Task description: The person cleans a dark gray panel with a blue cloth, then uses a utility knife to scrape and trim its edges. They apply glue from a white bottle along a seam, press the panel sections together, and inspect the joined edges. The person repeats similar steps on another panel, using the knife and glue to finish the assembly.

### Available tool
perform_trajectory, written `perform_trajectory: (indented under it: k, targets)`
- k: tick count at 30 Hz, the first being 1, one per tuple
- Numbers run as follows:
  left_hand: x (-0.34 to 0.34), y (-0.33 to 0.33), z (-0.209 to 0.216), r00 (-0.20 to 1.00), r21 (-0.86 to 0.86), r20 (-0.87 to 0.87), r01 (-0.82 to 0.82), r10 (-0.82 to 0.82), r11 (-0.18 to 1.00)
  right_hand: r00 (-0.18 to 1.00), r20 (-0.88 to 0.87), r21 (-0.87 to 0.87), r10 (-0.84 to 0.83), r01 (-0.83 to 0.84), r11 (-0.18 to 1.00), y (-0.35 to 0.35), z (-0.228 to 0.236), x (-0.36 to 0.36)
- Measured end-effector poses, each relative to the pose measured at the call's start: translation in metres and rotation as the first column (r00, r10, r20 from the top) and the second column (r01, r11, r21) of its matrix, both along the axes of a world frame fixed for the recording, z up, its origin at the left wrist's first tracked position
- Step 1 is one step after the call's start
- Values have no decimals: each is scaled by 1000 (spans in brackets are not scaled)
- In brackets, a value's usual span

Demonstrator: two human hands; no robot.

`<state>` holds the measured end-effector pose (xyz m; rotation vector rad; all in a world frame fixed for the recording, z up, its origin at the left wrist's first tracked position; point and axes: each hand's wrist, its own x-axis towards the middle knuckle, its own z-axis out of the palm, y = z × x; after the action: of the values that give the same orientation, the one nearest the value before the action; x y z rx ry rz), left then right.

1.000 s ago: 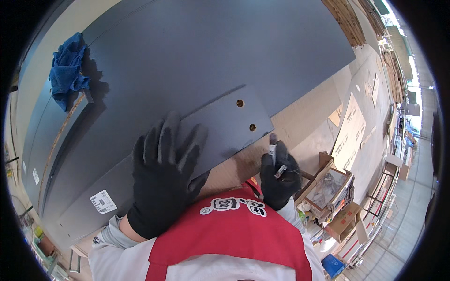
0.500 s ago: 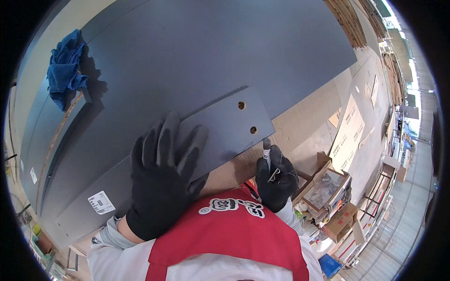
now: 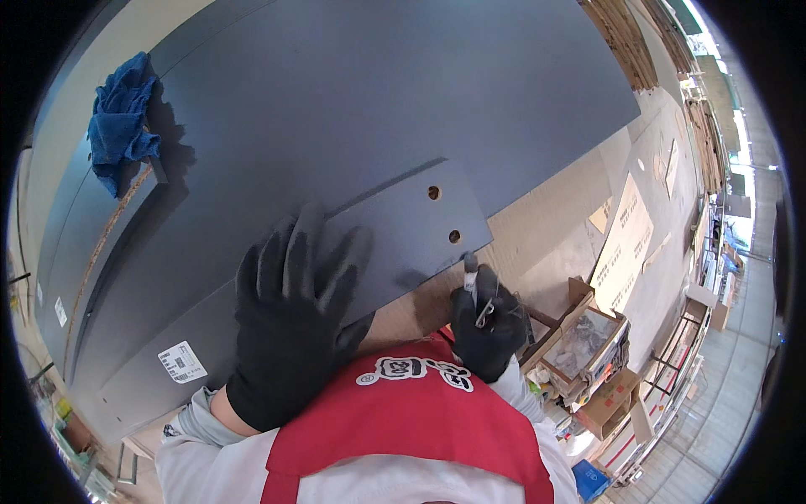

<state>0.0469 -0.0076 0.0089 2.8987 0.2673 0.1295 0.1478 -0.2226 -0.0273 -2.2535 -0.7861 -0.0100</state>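
My left hand (image 3: 290,311), in a black glove, lies with fingers spread on a narrow grey panel (image 3: 403,214). That panel has two round holes near its right end and a white label (image 3: 181,362) toward its left end. My right hand (image 3: 489,323), gloved the same, is closed around a marker pen (image 3: 470,281) with a white barrel and a dark tip end. The tip end is close to the panel's near edge, by the right corner; I cannot tell whether it touches. A small shiny metal piece shows at my right fingers.
Beneath the narrow panel spreads a large grey panel (image 3: 403,92). A crumpled blue cloth (image 3: 122,126) sits at the left on a panel piece with a raw chipboard edge (image 3: 109,227). Cardboard boxes (image 3: 583,340) stand right of my right hand, with cardboard sheets (image 3: 623,244) beyond.
My right hand has shifted slightly left along the panel's near edge with the marker pen. My left hand has stayed in place on the panel.
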Motion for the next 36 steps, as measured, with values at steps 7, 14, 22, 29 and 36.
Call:
perform_trajectory:
  k: [7, 14, 22, 29, 36]
  targets:
    - [1, 1, 4, 1000, -10, -4, 4, -4, 1000, 996, -19, 101, -88, 90, 991, 13, 5, 3]
    - [-2, 0, 0, 1000, 7, -4, 9, -9, 1000, 985, -127, 183, -121, 143, 973, 3, -10, -2]
    - [-1, -2, 4, 1000, -28, -10, 1, -1, 1000, 958, -244, 183, -148, 195, 964, 7, -2, -3]
    - [2, 0, 3, 999, -46, 34, 15, -13, 999, 903, -351, 155, -249, 318, 935, 6, 1, -7]
    - [1, 0, 1, 999, -42, 43, 17, -15, 999, 920, -276, -8, -280, 289, 957, 5, 9, -9]
